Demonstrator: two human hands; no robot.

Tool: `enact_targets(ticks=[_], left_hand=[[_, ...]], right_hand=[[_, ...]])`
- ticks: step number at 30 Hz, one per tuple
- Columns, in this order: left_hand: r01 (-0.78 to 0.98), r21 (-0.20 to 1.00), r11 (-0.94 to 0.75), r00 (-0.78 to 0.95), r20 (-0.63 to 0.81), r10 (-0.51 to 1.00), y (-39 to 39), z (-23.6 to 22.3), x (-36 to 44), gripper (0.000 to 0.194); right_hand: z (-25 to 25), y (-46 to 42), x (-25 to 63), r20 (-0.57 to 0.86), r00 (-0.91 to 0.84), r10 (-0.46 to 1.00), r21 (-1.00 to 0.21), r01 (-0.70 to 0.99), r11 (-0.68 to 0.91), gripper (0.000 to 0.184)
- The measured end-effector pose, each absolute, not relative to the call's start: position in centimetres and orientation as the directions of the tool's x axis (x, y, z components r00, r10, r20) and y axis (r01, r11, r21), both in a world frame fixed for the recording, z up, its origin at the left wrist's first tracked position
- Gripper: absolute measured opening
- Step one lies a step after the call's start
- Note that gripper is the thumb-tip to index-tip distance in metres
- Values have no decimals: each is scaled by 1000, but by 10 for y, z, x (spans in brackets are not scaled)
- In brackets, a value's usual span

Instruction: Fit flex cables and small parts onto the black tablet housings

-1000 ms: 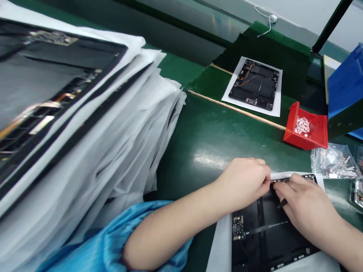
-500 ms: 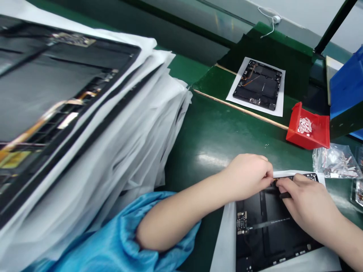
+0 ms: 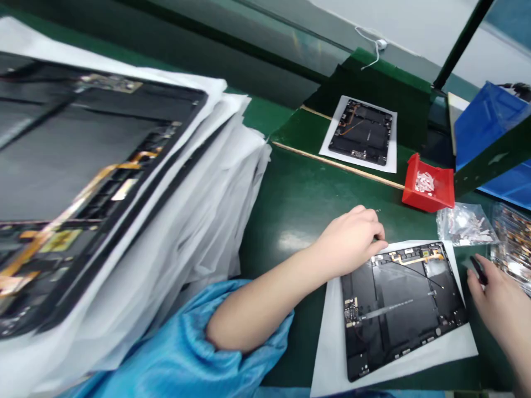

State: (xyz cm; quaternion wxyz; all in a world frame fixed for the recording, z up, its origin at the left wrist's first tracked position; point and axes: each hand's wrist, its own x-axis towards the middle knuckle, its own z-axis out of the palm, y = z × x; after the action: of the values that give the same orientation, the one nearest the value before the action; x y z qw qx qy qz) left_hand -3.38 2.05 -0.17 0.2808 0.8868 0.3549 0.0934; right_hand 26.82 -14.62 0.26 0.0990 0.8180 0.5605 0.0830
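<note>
The tablet housing (image 3: 404,314) lies at four o'clock on white paper (image 3: 331,337). Your left hand (image 3: 353,239) curls at its eleven-o'clock edge, grip unclear; your right hand (image 3: 498,290), off its three o'clock, grasps a slim black tool (image 3: 480,271).

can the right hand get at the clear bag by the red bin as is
Probably yes: the right hand is close to the clear bag, with green tabletop between them, though the dark tool it holds may hamper gripping.
</note>
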Motion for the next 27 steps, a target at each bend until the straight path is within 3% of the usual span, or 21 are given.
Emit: enact_targets(ticks=[4, 7, 11, 19, 27], left_hand=[[550, 596, -585, 744, -31, 668, 20, -7, -32, 16], [545, 620, -564, 744, -48, 666, 20, -9, -29, 17], [567, 601, -563, 737, -64, 673, 15, -7, -24, 23], [643, 628, -438, 677, -199, 708, -4, 5, -30, 29], [428, 892, -142, 693, -224, 685, -20, 13, -44, 36]], right_hand=[[0, -168, 254, 152, 296, 943, 239, 915, -325, 46], [-6, -186, 235, 209, 277, 938, 113, 946, -305, 38], [-18, -201, 209, 91, 392, 916, -133, 916, -379, 36], [-33, -201, 206, 60, 513, 856, -368, 809, -458, 33], [-26, -195, 216, -65, 491, 869, -639, 648, -414, 34]])
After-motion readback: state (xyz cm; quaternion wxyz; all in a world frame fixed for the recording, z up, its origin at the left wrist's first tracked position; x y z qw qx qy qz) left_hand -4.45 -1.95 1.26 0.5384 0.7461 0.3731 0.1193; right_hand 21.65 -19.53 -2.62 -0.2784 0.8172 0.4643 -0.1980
